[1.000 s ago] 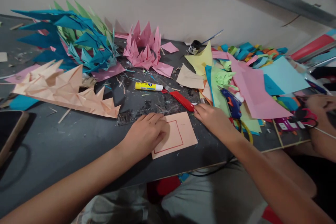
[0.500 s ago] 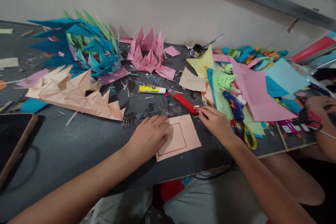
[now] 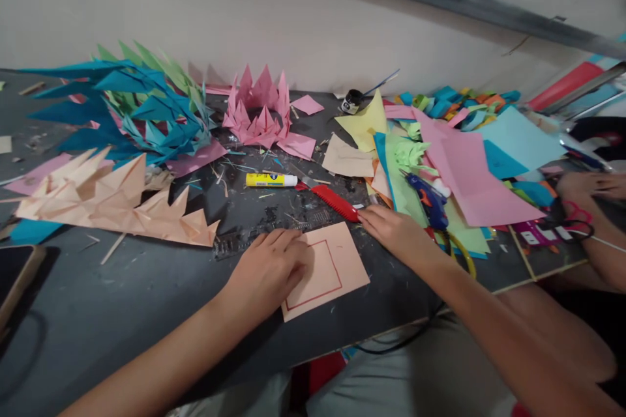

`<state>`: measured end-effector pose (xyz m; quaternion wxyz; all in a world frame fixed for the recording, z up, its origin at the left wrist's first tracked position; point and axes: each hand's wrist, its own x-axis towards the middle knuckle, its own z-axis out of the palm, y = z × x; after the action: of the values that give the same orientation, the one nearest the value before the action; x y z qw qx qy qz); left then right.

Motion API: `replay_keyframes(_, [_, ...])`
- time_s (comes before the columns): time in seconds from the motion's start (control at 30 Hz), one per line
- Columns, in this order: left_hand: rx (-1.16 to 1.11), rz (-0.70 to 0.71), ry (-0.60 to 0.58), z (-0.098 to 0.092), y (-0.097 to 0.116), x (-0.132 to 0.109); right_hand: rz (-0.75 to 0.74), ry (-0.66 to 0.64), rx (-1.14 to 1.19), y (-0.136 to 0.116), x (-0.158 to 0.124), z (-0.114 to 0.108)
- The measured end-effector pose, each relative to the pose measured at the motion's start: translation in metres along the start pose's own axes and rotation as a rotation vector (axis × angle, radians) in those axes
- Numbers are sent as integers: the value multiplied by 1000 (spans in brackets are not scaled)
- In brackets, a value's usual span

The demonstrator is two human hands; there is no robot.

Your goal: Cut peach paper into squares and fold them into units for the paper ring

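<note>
My left hand point(image 3: 267, 270) lies flat, fingers together, on the left part of a peach paper sheet point(image 3: 337, 267) marked with a red square outline. It also rests by a clear ruler point(image 3: 235, 242) along the sheet's top edge. My right hand point(image 3: 391, 231) reaches to the end of a red-handled cutter point(image 3: 335, 202) just above the sheet; its fingertips touch the handle's near end, fingers curled. A yellow glue stick point(image 3: 270, 180) lies a little further back.
Folded paper shapes stand behind: peach point(image 3: 107, 199), blue-green point(image 3: 141, 104), pink point(image 3: 259, 111). Loose coloured sheets point(image 3: 469, 169), a blue glue gun point(image 3: 428, 192) and scissors point(image 3: 457, 244) lie to the right. Another person's hand point(image 3: 591, 186) is at far right. A tablet point(image 3: 14, 280) sits at left.
The view shifted slightly. Both hands stay about where they were, left on the sheet, right at the cutter's end.
</note>
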<state>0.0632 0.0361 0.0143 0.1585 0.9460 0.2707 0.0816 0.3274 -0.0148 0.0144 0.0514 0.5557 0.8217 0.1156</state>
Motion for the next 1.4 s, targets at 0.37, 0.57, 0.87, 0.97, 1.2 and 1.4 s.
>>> replay_keyframes(0.37, [17,7,4,0,0,1,213,389,-40,-18,1,19])
replay_keyframes(0.57, [14,0,-9,-1,1,1,274,385,96,-15,4,21])
replay_keyframes(0.87, [10,13,-3,0,-1,1,338,293,308,-11,9,19])
replay_keyframes(0.97, [12,14,-4,0,0,2,366,261,414,-8,10,17])
replay_keyframes(1.2, [23,17,-1,0,0,3,439,126,413,-8,13,10])
replay_keyframes(1.4, [39,15,-7,0,-1,3,503,5,439,-7,16,5])
